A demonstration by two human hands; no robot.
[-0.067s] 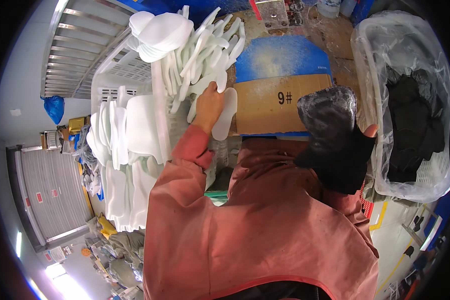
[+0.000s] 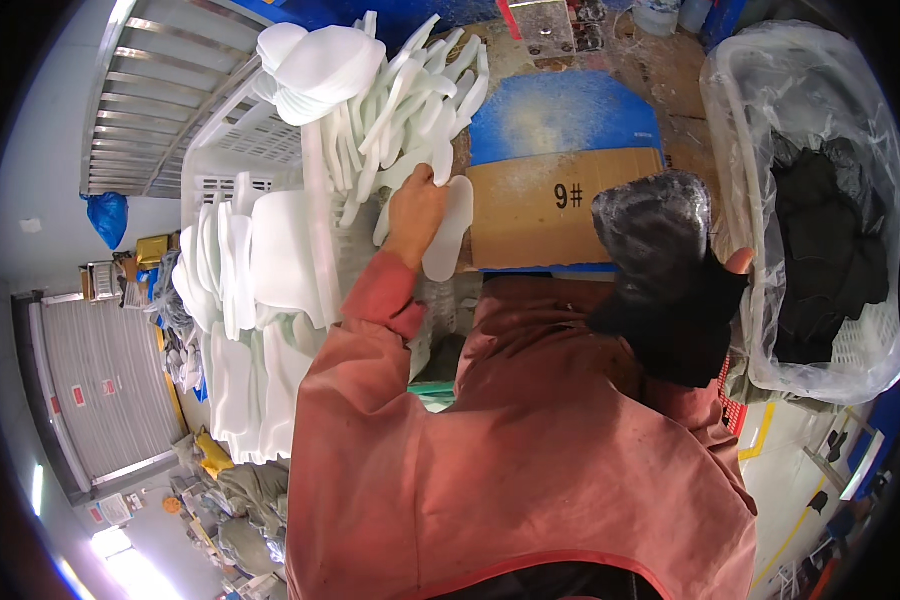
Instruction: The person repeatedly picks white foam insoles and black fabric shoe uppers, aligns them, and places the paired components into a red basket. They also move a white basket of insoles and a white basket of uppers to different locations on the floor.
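White foot-shaped insoles [image 2: 402,100] lie heaped at the far left, fanned out in an untidy pile. My left hand [image 2: 416,215] reaches to the near edge of this pile, its fingers closed on the end of one insole [image 2: 442,158]. Another insole [image 2: 449,232] hangs beside the hand, on its right; whether the hand also touches it cannot be told. My right hand [image 2: 741,262] shows little more than a bare thumb. Black fabric [image 2: 670,320] wraps the rest, topped by a rounded dark patch [image 2: 653,222] with whitish smears. The fingers there are hidden.
A white plastic crate [image 2: 232,160] packed with upright insoles stands left. Ahead lies brown cardboard [image 2: 525,215] over a dusty blue sheet [image 2: 570,115]. On the right, a basket lined with clear plastic [image 2: 735,110] holds black cloth pieces [image 2: 830,250]. A metal block [image 2: 547,30] stands behind.
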